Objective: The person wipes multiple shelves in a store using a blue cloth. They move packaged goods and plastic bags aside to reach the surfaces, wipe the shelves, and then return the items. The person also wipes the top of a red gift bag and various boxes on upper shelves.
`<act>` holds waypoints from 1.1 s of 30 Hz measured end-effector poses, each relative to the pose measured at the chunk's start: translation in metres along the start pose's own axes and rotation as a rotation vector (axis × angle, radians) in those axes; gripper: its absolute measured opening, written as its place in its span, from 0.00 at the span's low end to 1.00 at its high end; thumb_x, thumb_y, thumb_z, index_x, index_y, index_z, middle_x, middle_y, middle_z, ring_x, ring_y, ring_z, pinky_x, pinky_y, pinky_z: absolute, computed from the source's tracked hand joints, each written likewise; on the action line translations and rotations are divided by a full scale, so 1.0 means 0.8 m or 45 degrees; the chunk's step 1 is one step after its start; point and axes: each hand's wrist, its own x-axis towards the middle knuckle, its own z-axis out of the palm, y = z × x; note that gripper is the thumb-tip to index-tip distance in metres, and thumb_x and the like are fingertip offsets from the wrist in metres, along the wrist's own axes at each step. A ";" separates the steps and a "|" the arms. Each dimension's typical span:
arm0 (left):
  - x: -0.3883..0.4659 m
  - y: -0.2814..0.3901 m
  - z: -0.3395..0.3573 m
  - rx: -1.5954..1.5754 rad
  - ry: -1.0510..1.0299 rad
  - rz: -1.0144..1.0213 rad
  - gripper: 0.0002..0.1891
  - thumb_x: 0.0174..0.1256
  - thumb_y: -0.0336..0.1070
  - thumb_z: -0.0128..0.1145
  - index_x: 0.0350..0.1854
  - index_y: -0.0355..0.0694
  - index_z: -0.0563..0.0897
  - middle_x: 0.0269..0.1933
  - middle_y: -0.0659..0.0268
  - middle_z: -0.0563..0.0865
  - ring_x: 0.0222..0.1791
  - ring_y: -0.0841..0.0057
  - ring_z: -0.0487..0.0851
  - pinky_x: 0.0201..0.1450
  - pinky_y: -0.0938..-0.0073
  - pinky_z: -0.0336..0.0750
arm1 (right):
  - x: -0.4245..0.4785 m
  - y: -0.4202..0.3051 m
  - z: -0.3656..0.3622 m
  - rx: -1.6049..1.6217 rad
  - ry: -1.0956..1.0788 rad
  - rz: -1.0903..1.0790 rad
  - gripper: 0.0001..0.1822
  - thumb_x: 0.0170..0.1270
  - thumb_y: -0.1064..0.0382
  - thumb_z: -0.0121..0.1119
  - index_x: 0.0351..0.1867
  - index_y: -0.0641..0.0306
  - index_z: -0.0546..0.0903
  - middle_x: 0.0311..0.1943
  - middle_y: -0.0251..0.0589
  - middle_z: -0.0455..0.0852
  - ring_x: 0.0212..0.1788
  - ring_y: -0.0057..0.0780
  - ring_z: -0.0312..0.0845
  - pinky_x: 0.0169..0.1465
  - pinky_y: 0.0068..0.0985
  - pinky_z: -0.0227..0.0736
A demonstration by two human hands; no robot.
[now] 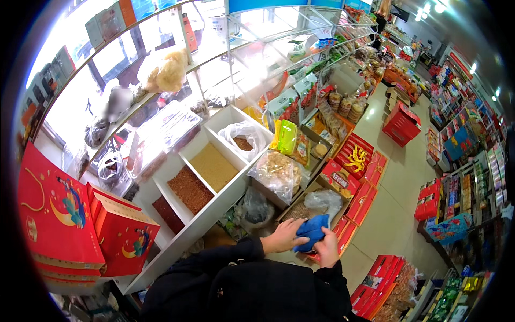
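Note:
A folded blue cloth [312,232] is between my two hands, in front of my dark coat. My left hand [285,236] grips its left side with the thumb over the near edge. On the right, my right hand [328,246] pinches the cloth's other side between thumb and fingers. Just beyond the cloth, a cardboard box [299,200] holds a clear plastic bag [324,201] and small brown goods. A clear bag of pale puffed food [277,173] stands farther out.
At the left runs a white divided bin [193,219] of grains, with red gift bags [56,209] beside it. Red gift boxes [362,197] line the tiled aisle [398,177]. Stocked shelves [466,173] stand on the right.

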 end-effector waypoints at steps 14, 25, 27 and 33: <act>0.123 0.179 0.267 -0.130 -0.353 0.044 0.34 0.65 0.51 0.57 0.65 0.31 0.65 0.51 0.46 0.82 0.58 0.55 0.76 0.63 0.59 0.64 | -0.136 -0.267 -0.242 0.465 0.203 -0.508 0.16 0.67 0.66 0.45 0.54 0.71 0.72 0.51 0.50 0.79 0.55 0.45 0.74 0.62 0.47 0.66; 0.249 0.323 0.466 -0.043 -0.639 0.517 0.31 0.62 0.44 0.60 0.63 0.32 0.68 0.58 0.45 0.75 0.60 0.50 0.71 0.64 0.58 0.66 | -0.286 -0.389 -0.518 0.642 0.496 -0.702 0.19 0.70 0.62 0.41 0.58 0.68 0.70 0.58 0.48 0.74 0.60 0.45 0.69 0.66 0.47 0.61; 0.267 0.324 0.487 -0.073 -0.677 0.510 0.30 0.60 0.41 0.62 0.63 0.33 0.69 0.58 0.44 0.75 0.59 0.50 0.72 0.63 0.58 0.66 | -0.283 -0.402 -0.531 0.689 0.462 -0.671 0.19 0.70 0.62 0.41 0.58 0.68 0.70 0.57 0.48 0.75 0.60 0.45 0.70 0.66 0.47 0.61; 0.349 0.323 0.552 -0.110 -0.619 0.446 0.32 0.58 0.40 0.63 0.63 0.32 0.68 0.55 0.42 0.77 0.55 0.51 0.76 0.58 0.58 0.70 | -0.243 -0.464 -0.574 0.515 0.428 -0.555 0.19 0.67 0.63 0.44 0.56 0.69 0.72 0.54 0.51 0.78 0.57 0.48 0.73 0.65 0.48 0.63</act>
